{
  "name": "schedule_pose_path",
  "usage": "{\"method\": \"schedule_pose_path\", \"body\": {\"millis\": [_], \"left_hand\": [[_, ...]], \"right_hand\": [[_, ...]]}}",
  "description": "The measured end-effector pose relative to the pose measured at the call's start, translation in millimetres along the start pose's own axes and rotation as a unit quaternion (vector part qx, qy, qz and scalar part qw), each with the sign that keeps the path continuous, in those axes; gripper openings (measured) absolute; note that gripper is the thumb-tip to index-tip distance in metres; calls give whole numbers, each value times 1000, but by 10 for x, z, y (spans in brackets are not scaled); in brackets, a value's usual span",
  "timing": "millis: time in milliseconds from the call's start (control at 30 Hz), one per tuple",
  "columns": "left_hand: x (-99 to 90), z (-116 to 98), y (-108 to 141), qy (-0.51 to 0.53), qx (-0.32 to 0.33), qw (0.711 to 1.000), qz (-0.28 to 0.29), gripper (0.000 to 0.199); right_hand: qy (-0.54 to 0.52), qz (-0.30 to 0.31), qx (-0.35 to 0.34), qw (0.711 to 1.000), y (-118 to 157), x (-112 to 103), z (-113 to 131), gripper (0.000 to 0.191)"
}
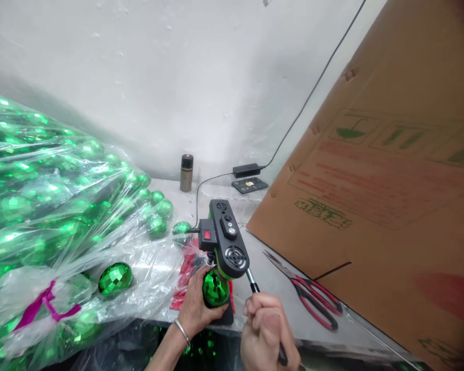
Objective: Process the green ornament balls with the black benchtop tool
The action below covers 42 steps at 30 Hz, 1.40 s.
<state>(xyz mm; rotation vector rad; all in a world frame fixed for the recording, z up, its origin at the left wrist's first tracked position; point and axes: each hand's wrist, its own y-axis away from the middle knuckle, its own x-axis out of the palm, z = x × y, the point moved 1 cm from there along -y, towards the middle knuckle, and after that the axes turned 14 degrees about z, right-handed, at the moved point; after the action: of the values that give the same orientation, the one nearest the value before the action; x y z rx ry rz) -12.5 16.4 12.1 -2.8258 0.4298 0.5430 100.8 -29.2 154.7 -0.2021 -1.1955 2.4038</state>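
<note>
My left hand [195, 304], a bangle on its wrist, is closed around a shiny green faceted ball ornament [215, 288]. The ball is below the front end of a black bench machine [230, 239] with round vents and a red rocker switch [206, 235]. Whether the ball touches the machine cannot be made out. My right hand [268, 327] is wrapped around the black grip of a lever handle [252, 282] that comes from the machine's right side. Red material [186, 278] lies under the machine.
Clear plastic bags of green balls [54, 196] fill the left side, with a loose green ball [115, 279] beside a purple tie [48, 306]. Red-handled scissors [313, 299] lie by a large cardboard box [371, 180]. Behind are a spray can [186, 173], a phone [249, 185] and a power adapter [247, 170].
</note>
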Motion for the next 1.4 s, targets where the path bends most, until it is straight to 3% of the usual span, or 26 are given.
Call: {"method": "schedule_pose_path", "body": {"millis": [467, 767, 900, 1067, 1133, 1233, 1333, 1400], "left_hand": [[-3, -9, -18, 16, -16, 1000, 19, 87], [37, 32, -25, 8, -1, 1000, 5, 88], [19, 24, -32, 7, -3, 1000, 6, 87], [2, 19, -64, 16, 3, 1000, 1, 90], [33, 80, 16, 6, 13, 1000, -13, 92], [76, 253, 351, -63, 62, 995, -49, 96], [4, 400, 828, -170, 146, 974, -38, 105], [-176, 397, 1062, -235, 158, 959, -25, 117]], "right_hand": [[13, 5, -8, 1000, -46, -1, -10, 48], [32, 17, -30, 999, 264, -30, -216, 45], [45, 50, -46, 997, 361, -118, -317, 45], [37, 58, 7, 998, -25, -111, -14, 39], [22, 60, 52, 997, -264, -63, 156, 46], [15, 63, 56, 996, -457, -24, 287, 51], [26, 74, 39, 996, -383, -51, 242, 47], [32, 80, 34, 996, -271, -82, 183, 46]]}}
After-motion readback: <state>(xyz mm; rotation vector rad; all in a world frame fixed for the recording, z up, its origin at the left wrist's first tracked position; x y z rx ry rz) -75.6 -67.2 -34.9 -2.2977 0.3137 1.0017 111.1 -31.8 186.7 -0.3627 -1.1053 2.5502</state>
